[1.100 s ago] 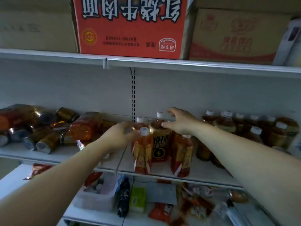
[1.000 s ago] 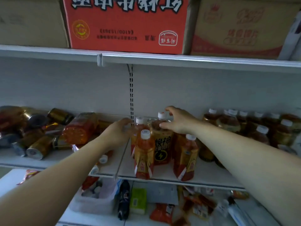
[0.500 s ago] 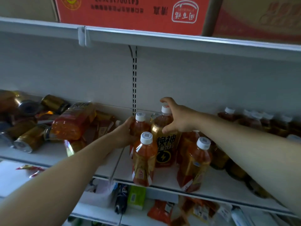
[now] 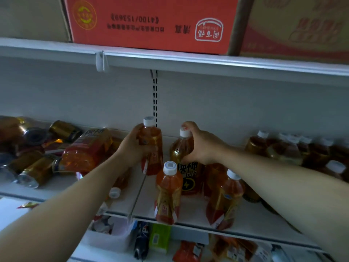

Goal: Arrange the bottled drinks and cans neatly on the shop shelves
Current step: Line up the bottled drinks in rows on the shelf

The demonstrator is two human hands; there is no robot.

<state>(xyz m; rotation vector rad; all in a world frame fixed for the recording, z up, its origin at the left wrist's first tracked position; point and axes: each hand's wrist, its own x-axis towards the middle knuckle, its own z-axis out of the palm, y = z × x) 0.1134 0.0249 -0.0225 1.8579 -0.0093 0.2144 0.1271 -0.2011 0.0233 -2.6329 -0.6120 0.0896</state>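
each hand grips an upright bottle — left hand (image 4: pixel 132 148) orange bottle (image 4: pixel 152 146), right hand (image 4: pixel 200 146) amber bottle (image 4: pixel 182 148) — crowded neighbours could topple.

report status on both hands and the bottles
Left grip holds orange-drink bottle, upright. Right grip holds energy-drink bottle by the neck. Toppled cans heaped left of them.
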